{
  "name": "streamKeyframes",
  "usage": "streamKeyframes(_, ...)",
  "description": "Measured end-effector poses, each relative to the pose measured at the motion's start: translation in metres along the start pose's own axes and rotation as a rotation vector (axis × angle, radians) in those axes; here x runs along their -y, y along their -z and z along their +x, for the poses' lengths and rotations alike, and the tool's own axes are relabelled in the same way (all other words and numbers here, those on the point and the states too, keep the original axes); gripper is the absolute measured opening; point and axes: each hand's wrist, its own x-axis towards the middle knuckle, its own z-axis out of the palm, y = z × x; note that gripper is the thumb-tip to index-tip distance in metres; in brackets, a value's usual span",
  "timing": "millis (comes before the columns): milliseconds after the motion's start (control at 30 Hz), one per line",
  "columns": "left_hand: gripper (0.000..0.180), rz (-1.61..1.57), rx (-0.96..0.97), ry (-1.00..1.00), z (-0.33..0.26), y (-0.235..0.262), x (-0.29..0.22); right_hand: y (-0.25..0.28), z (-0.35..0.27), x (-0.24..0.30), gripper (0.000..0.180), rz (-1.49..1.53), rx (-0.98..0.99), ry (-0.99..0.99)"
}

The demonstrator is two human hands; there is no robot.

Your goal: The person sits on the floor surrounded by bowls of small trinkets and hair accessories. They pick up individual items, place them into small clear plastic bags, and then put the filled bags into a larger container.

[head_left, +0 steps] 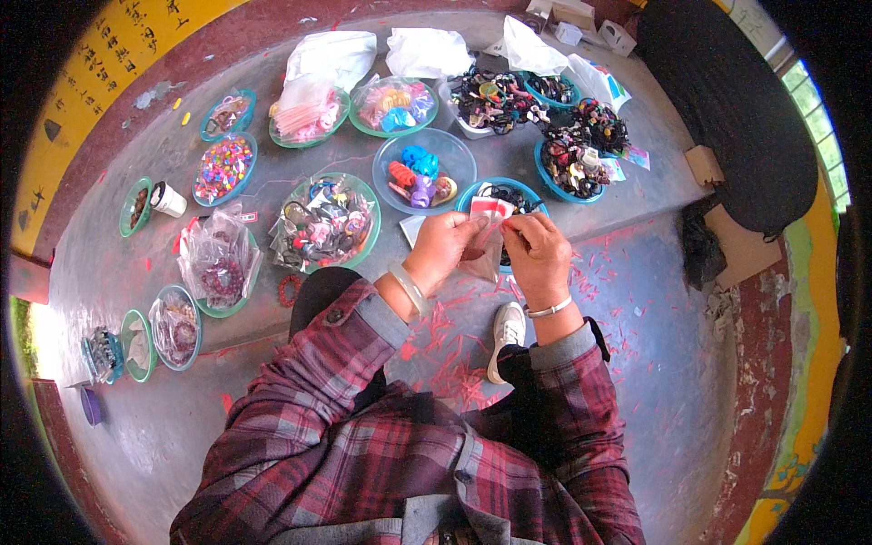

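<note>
My left hand (440, 249) is closed on a small clear plastic bag (484, 257) with a red and white top. Fingers of my right hand (540, 258) pinch together at the bag's right edge, near its top. What the bag holds, if anything, is too small to tell. Just behind my hands stands a blue basin (470, 193) with black items in it, partly hidden by them. A clear basin (400, 145) beside it bears blue, red and purple hair claws (422, 160).
Several basins surround me: one of bagged trinkets (324, 222), one of colourful beads (223, 169), one of dark hair ties (572, 169). White plastic bags (427, 52) lie at the back. A white cup (167, 199) stands left. Red scraps (445, 345) litter the floor by my shoe (507, 338).
</note>
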Motion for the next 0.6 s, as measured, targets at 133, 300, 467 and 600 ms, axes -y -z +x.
streamKeyframes(133, 0.023, -0.11, 0.001, 0.017, -0.002, -0.002, -0.001, -0.004, -0.003, -0.01, 0.004, 0.063, -0.047, -0.141)
streamKeyframes(300, 0.025, -0.177, -0.022, 0.084, -0.006, -0.008, -0.006, -0.003, -0.004, -0.025, 0.005, 0.664, -0.077, -0.662)
streamKeyframes(467, 0.027, 0.245, -0.033, 0.008, 0.001, 0.0, 0.017, 0.006, 0.004, -0.029, 0.005, 0.906, -0.264, -0.669)
streamKeyframes(600, 0.026, 0.359, -0.136, 0.032, 0.017, 0.01, 0.027, 0.015, 0.006, -0.033, 0.005, 1.067, -0.321, -0.681)
